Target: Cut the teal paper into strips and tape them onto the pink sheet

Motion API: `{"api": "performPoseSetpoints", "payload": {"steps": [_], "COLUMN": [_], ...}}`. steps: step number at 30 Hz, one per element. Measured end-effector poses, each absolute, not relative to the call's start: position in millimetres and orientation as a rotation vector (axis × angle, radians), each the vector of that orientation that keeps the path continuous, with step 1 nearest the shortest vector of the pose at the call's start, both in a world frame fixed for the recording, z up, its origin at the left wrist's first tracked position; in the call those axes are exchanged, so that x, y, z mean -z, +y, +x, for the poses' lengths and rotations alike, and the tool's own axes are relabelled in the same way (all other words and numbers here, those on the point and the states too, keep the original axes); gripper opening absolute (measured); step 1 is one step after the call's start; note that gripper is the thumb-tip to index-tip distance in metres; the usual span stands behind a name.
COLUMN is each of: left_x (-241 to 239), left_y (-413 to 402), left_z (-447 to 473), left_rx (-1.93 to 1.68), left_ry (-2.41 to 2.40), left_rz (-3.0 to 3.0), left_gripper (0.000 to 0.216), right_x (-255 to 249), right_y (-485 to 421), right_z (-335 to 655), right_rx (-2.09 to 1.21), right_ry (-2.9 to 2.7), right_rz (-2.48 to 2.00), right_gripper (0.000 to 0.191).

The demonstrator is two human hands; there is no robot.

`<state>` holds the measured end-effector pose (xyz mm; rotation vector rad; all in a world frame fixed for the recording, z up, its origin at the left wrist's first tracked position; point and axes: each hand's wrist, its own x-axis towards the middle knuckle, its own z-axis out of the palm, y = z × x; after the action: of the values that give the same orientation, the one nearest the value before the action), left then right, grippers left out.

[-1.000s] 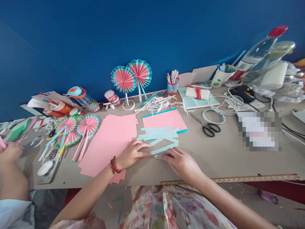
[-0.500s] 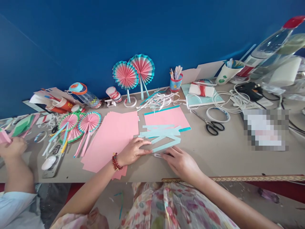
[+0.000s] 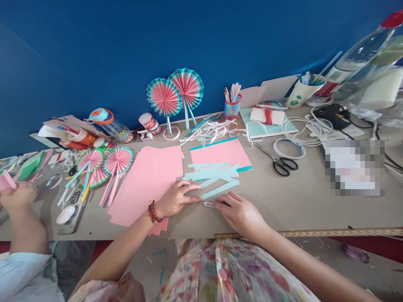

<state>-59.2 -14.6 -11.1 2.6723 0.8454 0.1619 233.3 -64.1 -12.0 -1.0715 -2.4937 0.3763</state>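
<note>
Head view: left hand (image 3: 175, 201) is resting with thumb and forefinger parted at pale-blue strips (image 3: 220, 190), likely steadying them on the table (image 3: 302, 201); right hand (image 3: 241, 212) is pinching a small white tool (image 3: 208, 204) closely, presumably for control.

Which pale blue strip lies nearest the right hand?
The lowest slanting strip, just beyond the right hand; the other strips lie farther back, toward the blue-edged pink sheet.
</note>
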Motion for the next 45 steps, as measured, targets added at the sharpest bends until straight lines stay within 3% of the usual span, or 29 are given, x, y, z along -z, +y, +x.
{"api": "performPoseSetpoints", "payload": {"steps": [23,31,36,45], "left_x": [14,-2,2,1], "left_y": [-16,-27,-41,-43], "left_z": [-59,-45,-22,-10], "left_rx": [-0.223,-0.339,-0.376,-0.385], "left_ry": [0.838,0.948,1.236,1.308], "left_rz": [2.652,2.466,2.457,2.417], "left_gripper": [0.051,0.022,0.02,0.004], "right_x": [14,8,10,28], "right_y": [-74,-66,-55,-54], "right_z": [233,285,314,316], "right_rx": [-0.392,-0.403,-0.269,-0.327], "right_ry": [-2.548,-2.269,-2.004,-1.89], "right_rz": [-0.927,-0.975,-1.205,-1.226], "right_gripper": [0.024,0.032,0.03,0.027]}}
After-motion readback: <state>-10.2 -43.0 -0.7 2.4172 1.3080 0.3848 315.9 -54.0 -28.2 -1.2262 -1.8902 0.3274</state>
